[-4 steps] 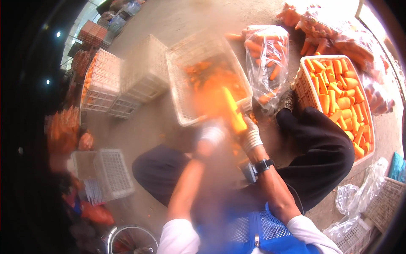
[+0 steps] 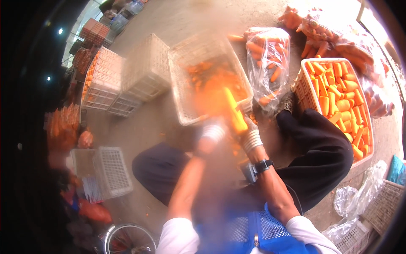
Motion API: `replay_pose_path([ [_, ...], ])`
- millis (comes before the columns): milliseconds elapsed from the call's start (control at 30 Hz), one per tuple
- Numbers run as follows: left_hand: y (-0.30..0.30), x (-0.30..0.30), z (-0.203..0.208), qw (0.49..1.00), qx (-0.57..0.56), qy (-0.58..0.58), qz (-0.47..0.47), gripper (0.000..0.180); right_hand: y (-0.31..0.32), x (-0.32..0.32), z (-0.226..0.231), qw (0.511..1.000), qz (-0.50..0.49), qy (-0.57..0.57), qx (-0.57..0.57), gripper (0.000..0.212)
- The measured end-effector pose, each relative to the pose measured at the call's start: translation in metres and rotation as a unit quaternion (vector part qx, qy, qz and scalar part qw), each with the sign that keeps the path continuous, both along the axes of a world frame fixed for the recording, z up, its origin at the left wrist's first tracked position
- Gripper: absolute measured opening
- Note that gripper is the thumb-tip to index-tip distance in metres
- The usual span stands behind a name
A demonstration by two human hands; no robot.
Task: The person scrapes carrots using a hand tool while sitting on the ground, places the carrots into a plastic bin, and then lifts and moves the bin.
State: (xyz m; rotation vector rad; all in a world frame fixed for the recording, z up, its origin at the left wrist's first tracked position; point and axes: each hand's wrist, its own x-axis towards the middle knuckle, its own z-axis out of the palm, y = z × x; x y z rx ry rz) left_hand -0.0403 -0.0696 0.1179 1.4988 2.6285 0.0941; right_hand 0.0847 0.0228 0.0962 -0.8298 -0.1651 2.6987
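My right hand (image 2: 252, 134), in a pale striped glove, is closed around the lower end of a peeled yellow-orange carrot (image 2: 233, 111). The carrot slants up and away over the near edge of a pale plastic crate (image 2: 179, 103). Inside that crate lie orange carrot pieces (image 2: 198, 67), partly lost in a hazy smear. Just left of the carrot is my left hand (image 2: 212, 130), also gloved; its fingers are blurred, so what they hold cannot be made out. A device with a black strap (image 2: 264, 165) sits on my right wrist.
At the right stands a crate (image 2: 301, 82) full of cut carrots. Clear bags of carrots (image 2: 270, 63) lie beyond my right foot, with more bags (image 2: 334, 36) farther back. Stacked crates (image 2: 144, 67) are at the left, a smaller white crate (image 2: 114, 171) and a wheel (image 2: 129, 241) nearer.
The view has shifted very slightly. Both hands and the carrot keep practically the same position.
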Motion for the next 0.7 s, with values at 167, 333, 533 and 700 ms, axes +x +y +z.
replay_pose_path([
  [167,-0.027,-0.046,-0.042,0.997,0.017,0.004,0.079,0.017,-0.022,-0.004,0.009,0.999,0.011,0.008,-0.035,0.043],
  [333,-0.01,-0.025,-0.025,0.992,0.025,-0.034,0.118,0.018,-0.01,0.009,-0.001,0.998,-0.008,0.041,-0.057,0.045],
  [533,-0.013,0.02,0.029,0.996,-0.019,-0.065,0.06,0.017,-0.008,0.012,0.011,0.995,-0.01,0.062,-0.074,0.048],
  [700,-0.014,-0.017,-0.002,0.999,-0.017,0.041,0.031,0.015,-0.009,0.007,0.02,0.997,-0.004,0.053,-0.061,0.042],
])
